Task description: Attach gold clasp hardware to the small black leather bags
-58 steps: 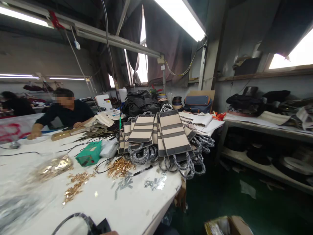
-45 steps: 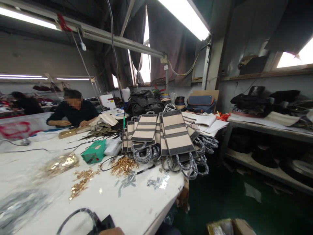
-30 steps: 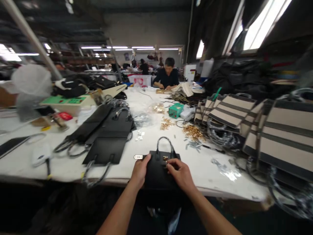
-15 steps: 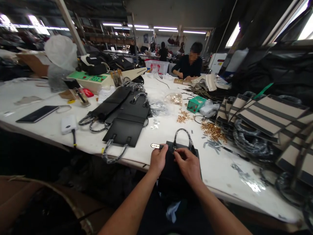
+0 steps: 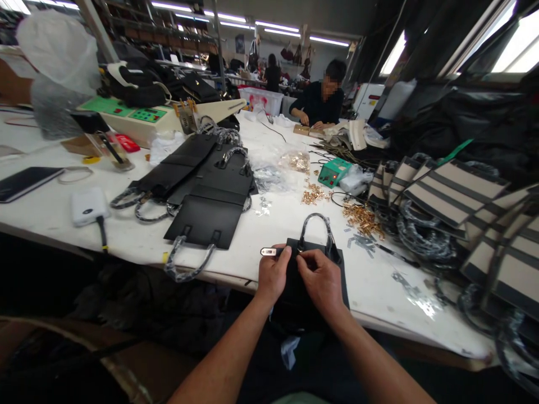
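A small black handbag [image 5: 340, 280] with a wrapped handle [image 5: 315, 222] lies at the near edge of the white table [image 5: 135, 244]. My left hand [image 5: 273, 275] grips its left top edge, beside a small silver metal plate [image 5: 268, 251]. My right hand [image 5: 322, 279] pinches something small at the bag's top centre; what it is cannot be made out. Both forearms reach in from below.
A stack of flat black bags [image 5: 208, 193] lies to the left, striped beige bags [image 5: 457, 193] to the right. Gold fittings [image 5: 362, 217], a green box [image 5: 334, 171], a white device [image 5: 87, 205] and a tablet [image 5: 23, 182] are on the table. A person [image 5: 320, 101] works at the far end.
My view swung left from the striped bags to the black handbag, bringing both hands into sight. Since half a second ago the hands stay on the bag, with the view tilted slightly down.
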Demonstrator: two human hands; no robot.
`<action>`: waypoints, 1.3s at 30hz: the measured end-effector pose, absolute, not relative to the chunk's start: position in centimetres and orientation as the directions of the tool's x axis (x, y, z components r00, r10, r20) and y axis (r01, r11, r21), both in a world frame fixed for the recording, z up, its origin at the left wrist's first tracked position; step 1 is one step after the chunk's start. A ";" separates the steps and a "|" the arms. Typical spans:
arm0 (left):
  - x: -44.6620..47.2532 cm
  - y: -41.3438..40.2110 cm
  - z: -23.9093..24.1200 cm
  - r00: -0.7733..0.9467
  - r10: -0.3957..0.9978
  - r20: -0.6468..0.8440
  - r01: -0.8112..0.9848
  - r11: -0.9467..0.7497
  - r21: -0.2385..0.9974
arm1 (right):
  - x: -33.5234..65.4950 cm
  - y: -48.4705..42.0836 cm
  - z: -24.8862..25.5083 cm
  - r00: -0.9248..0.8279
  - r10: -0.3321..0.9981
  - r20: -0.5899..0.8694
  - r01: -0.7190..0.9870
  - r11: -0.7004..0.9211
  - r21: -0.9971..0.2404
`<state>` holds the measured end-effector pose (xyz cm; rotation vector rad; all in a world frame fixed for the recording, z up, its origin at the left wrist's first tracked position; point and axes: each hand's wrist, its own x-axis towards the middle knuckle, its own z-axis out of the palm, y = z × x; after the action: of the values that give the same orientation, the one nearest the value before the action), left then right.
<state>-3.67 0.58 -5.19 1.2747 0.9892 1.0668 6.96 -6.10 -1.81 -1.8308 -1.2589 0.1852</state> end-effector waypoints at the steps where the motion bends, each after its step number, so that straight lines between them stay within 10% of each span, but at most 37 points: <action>1: -3.7 0.6 -5.3 0.239 0.971 0.020 -0.054 -0.008 0.999 | 6.9 -6.0 -1.8 0.460 0.819 0.344 0.697 -0.093 -0.711; 39: -4.2 0.5 -5.5 0.276 0.960 0.056 -0.081 -0.035 0.996 | 6.6 -5.2 -1.3 0.494 0.843 0.213 0.596 -0.149 -0.789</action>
<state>-4.16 0.52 -5.50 1.3073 0.9241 1.0663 6.64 -5.21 -1.27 -1.8512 -1.2004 0.3507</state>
